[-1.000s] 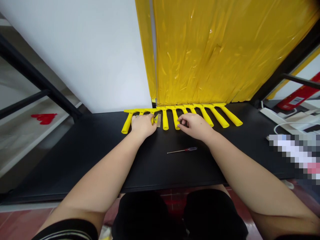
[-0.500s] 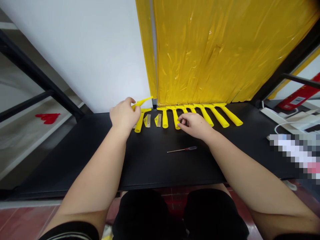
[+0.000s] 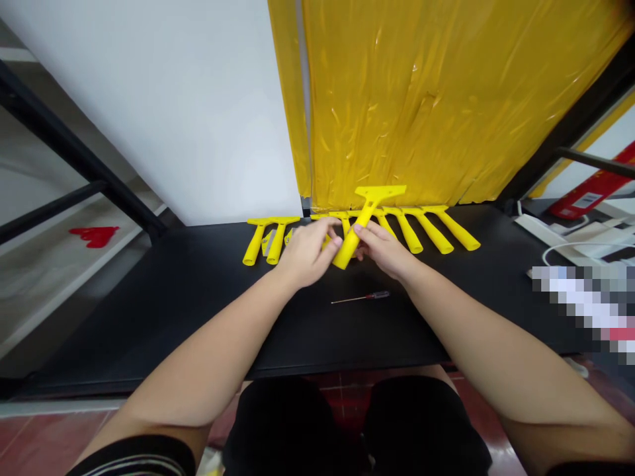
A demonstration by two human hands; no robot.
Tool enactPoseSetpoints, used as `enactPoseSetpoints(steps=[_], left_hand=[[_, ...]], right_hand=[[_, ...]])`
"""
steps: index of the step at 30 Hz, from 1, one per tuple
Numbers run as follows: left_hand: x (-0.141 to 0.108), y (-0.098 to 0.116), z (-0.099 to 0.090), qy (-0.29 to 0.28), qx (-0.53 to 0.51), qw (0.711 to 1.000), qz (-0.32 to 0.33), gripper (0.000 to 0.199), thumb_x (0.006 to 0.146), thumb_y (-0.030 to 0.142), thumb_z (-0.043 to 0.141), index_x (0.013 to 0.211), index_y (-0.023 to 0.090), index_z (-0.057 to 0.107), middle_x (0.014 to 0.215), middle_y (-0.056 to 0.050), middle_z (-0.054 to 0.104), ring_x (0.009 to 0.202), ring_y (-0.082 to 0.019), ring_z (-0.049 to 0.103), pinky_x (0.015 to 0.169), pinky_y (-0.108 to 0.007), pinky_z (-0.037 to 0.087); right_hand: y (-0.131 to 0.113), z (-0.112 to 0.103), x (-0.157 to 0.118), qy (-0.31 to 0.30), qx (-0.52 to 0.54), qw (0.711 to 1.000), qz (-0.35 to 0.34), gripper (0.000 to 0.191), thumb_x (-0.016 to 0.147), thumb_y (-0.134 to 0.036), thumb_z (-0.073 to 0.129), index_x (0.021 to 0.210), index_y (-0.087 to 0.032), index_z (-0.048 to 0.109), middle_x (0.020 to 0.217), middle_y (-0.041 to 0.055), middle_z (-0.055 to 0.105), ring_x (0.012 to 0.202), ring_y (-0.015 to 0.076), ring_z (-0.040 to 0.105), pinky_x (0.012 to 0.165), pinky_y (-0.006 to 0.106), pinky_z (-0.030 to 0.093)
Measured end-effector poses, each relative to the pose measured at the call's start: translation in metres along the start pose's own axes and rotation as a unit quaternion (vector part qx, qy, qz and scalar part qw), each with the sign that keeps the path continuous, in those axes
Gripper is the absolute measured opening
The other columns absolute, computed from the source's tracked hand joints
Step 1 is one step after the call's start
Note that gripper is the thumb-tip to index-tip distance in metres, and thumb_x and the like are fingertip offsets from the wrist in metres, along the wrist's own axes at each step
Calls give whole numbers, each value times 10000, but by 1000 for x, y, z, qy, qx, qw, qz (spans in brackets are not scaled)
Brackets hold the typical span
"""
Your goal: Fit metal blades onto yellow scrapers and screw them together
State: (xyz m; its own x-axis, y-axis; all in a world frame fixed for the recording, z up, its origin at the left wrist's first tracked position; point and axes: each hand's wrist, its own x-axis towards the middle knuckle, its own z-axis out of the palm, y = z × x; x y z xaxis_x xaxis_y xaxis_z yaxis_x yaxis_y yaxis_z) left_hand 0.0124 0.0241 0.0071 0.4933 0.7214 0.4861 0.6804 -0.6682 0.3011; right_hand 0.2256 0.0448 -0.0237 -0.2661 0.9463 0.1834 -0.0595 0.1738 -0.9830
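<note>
A yellow plastic scraper (image 3: pixel 366 215) is raised between my hands, its wide head up against the yellow sheeting and its handle slanting down toward me. My left hand (image 3: pixel 310 253) grips the lower handle from the left, and my right hand (image 3: pixel 381 248) closes on it from the right. Several matching scrapers (image 3: pixel 431 231) lie in a row on the table, heads to the back. Small tan blades (image 3: pixel 268 242) lie near the row's left end, next to two scrapers (image 3: pixel 262 241). My hands hide the row's middle.
A screwdriver (image 3: pixel 364 297) with a dark handle lies on the black table (image 3: pixel 173 317) in front of my hands. Yellow plastic sheeting (image 3: pixel 421 99) and a white wall (image 3: pixel 173 112) rise behind. A white power strip (image 3: pixel 555 231) and cables sit at the right.
My left hand has moved right from the row's left end to the raised scraper. That end now shows two lying scrapers, and my right hand has closed on a scraper.
</note>
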Motion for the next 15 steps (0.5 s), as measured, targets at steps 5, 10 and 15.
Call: enactPoseSetpoints(steps=[5, 10, 15], left_hand=[[3, -43, 0, -24, 168, 981, -97, 359, 976, 155, 466, 1184, 225, 751, 1342, -91, 753, 1344, -329, 608, 1154, -515, 433], [0, -58, 10, -111, 186, 972, -87, 305, 953, 207, 523, 1031, 300, 803, 1265, -43, 797, 1346, -321, 617, 1159, -544, 403], [2, -46, 4, -165, 193, 961, -109, 289, 928, 230, 546, 974, 298, 823, 1112, -81, 813, 1143, -332, 698, 1065, -542, 454]], right_hand=[[-6, -19, 8, 101, -25, 995, 0, 513, 858, -744, 643, 879, -253, 493, 799, 16, 557, 719, 194, 595, 609, 330, 536], [-6, -32, 13, 130, -22, 991, -12, 483, 844, -709, 663, 900, -251, 518, 834, 21, 563, 712, 181, 585, 572, 301, 512], [3, -41, 17, 142, -57, 988, -17, 455, 871, -683, 663, 833, -248, 531, 738, 2, 555, 631, 164, 545, 561, 299, 482]])
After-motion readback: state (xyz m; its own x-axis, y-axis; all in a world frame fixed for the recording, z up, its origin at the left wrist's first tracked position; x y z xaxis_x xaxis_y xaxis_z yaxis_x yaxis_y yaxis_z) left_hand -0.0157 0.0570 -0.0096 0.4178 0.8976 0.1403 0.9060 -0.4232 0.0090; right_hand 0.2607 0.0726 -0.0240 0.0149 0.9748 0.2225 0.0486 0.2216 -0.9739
